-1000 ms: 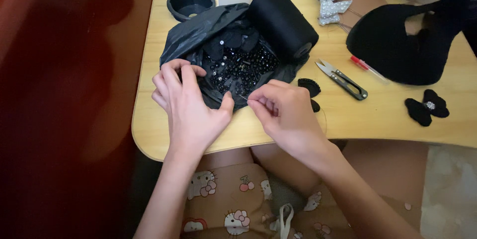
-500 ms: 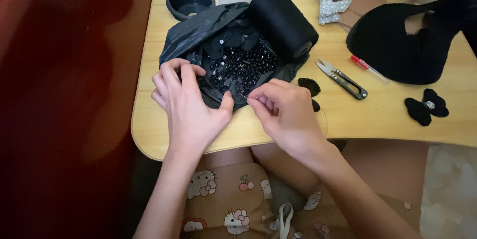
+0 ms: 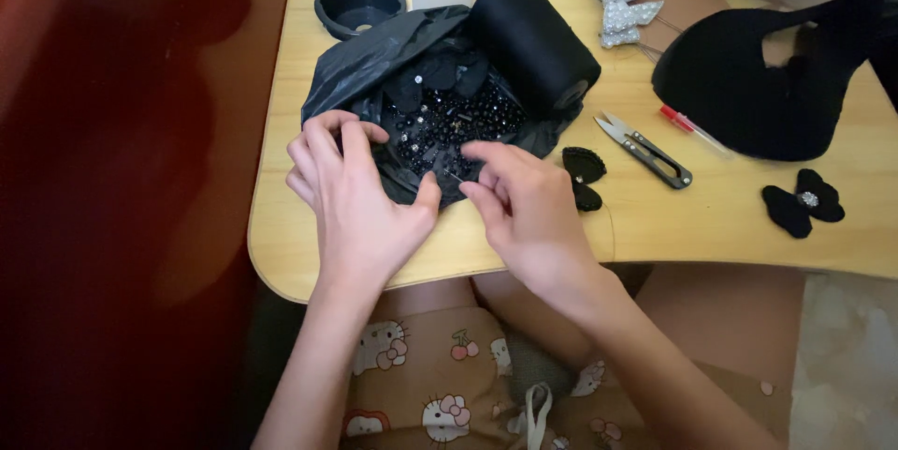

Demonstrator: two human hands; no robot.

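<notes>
table [image 3: 524, 254]: pale wood lap table, rounded edge, bearing everything below.
black plastic bag [image 3: 374, 62]: spread open at centre, its mouth folded back to make a shallow well.
black thread spool [image 3: 535, 38]: large, lying on its side at the bag's far right edge.
left hand [image 3: 351, 197]: palm down on the bag's near left rim, fingers curled over the fold, thumb stretched towards the other hand; it pins the plastic flat and grasps nothing else.
right hand [image 3: 528, 202]: at the near right rim, wrist angled in, thumb and forefinger pinched nearly closed on what looks like a fine needle; too thin to be sure.
thread snips [image 3: 645, 149]: on the table right of the bag, apart from both hands.
beads [image 3: 449, 127]: small, dark and clear, heaped in the bag's well just beyond the fingertips.
handling note: best done with the rim held taut, the point slid low into the heap, one bead at a time.
</notes>
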